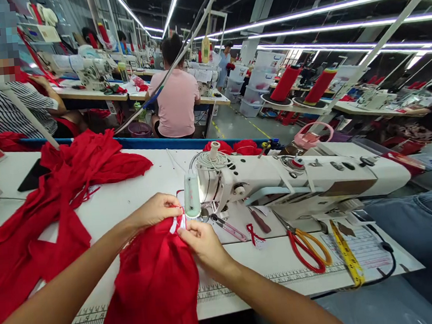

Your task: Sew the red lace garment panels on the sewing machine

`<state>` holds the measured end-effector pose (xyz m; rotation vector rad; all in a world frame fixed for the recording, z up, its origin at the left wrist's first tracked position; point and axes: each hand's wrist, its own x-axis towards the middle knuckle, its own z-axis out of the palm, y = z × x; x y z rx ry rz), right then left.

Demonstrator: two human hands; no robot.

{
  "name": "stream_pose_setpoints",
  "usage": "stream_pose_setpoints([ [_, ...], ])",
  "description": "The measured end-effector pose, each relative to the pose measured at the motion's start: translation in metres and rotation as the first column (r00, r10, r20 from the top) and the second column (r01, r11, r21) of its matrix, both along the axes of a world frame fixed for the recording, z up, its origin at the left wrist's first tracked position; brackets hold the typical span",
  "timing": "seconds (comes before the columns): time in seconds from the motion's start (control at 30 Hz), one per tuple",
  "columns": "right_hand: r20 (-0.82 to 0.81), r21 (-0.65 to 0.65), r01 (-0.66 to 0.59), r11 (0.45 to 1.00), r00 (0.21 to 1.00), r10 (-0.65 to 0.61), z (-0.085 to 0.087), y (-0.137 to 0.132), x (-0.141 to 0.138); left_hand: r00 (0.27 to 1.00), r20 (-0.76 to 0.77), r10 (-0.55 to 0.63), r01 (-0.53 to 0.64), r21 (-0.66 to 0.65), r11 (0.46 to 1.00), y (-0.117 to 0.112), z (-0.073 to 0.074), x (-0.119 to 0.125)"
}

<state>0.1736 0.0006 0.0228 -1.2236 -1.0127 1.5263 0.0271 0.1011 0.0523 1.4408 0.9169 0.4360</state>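
Observation:
A red fabric piece (156,281) hangs from both of my hands over the front edge of the sewing table. My left hand (156,209) pinches its top edge with thumb and fingers. Close by, my right hand (201,238) grips the same edge, where a small white label (176,224) shows between the two hands. Both hands are just left of and in front of the white sewing machine (277,177), near its needle end. The fabric's lower end drops out of view.
More red fabric (72,188) is heaped at left. Scissors (308,249), a thread snipper (228,227), a yellow tape measure (347,254) and a red ribbon scrap (255,236) lie right of my hands. Red thread cones (286,84) stand behind the machine. A person in pink (177,97) sits ahead.

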Motion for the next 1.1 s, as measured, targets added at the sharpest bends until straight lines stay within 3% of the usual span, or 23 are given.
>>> stream_pose_setpoints([
  [0.07,-0.005,-0.026,-0.016,1.0,1.0,0.016,-0.004,0.001,0.005,1.0,0.001,-0.004,0.004,0.021,1.0,0.003,-0.003,0.006],
  [0.17,0.05,-0.09,-0.041,0.995,0.998,0.046,-0.012,-0.008,0.027,1.0,0.02,-0.023,0.022,0.043,0.999,-0.011,-0.013,0.015],
  [0.33,0.27,0.025,0.061,0.998,0.961,-0.065,-0.014,-0.004,0.055,0.996,0.044,-0.074,0.071,0.078,0.994,-0.031,-0.019,0.025],
  [0.6,0.372,0.05,-0.029,0.998,0.928,0.008,-0.005,0.012,0.051,0.995,-0.043,-0.084,0.091,0.173,0.981,-0.027,-0.026,0.025],
  [0.73,0.467,0.034,-0.055,0.998,0.884,0.033,-0.012,0.017,0.053,0.987,-0.148,-0.055,0.088,0.223,0.971,-0.029,-0.029,0.023],
  [0.8,0.518,0.028,-0.044,0.999,0.855,0.023,-0.019,0.021,0.053,0.976,-0.216,0.03,0.044,0.332,0.942,-0.038,-0.027,0.023],
  [0.87,0.574,0.029,-0.033,0.999,0.819,0.011,-0.026,0.025,0.052,0.942,-0.294,0.161,0.036,0.566,0.823,-0.053,-0.026,0.023],
  [0.93,0.622,0.039,-0.035,0.999,0.783,0.004,-0.028,0.027,0.051,0.9,-0.335,0.278,0.11,0.793,0.6,-0.072,-0.03,0.023],
  [0.97,0.644,0.044,-0.042,0.998,0.765,0.004,-0.027,0.027,0.05,0.889,-0.334,0.314,0.152,0.861,0.484,-0.081,-0.034,0.023],
  [1.03,0.683,0.053,-0.06,0.997,0.73,0.008,-0.024,0.026,0.049,0.887,-0.29,0.358,0.181,0.934,0.308,-0.095,-0.047,0.024],
  [1.1,0.719,0.056,-0.078,0.995,0.695,0.014,-0.018,0.024,0.048,0.898,-0.247,0.364,0.173,0.959,0.225,-0.101,-0.06,0.022],
])
